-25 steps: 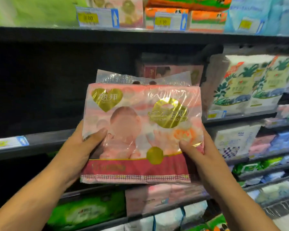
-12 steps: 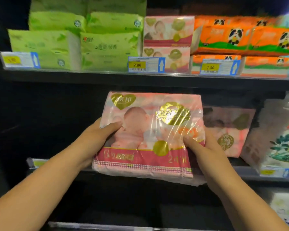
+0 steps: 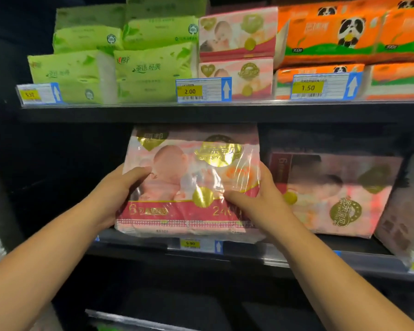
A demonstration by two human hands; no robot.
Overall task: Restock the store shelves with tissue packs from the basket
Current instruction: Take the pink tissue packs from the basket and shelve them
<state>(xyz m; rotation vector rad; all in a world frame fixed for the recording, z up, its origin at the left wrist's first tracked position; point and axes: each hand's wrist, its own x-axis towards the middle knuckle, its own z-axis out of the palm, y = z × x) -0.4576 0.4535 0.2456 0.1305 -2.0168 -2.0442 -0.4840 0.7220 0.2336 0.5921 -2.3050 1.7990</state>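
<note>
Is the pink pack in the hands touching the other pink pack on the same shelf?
Cannot tell. In the head view, the right hand covers the edge of the held pink pack where it would meet the shelved pink pack.

- Large pink tissue packs on the middle shelf [image 3: 249, 253]: two, one pink pack [image 3: 191, 185] gripped between both hands and a second pink pack [image 3: 332, 194] to its right.
- Small pink packs [image 3: 237, 32] on the top shelf [image 3: 201, 111]: two, stacked.
- Green packs [image 3: 151, 65]: at least six (some edges blur together).
- Orange panda packs [image 3: 344, 32]: at least four, cut off at the frame's right edge.
- Price tags [image 3: 203, 90]: three on the top shelf, one readable below.
- Hands: two, the left hand [image 3: 116, 194] and the right hand [image 3: 258, 201].
</note>
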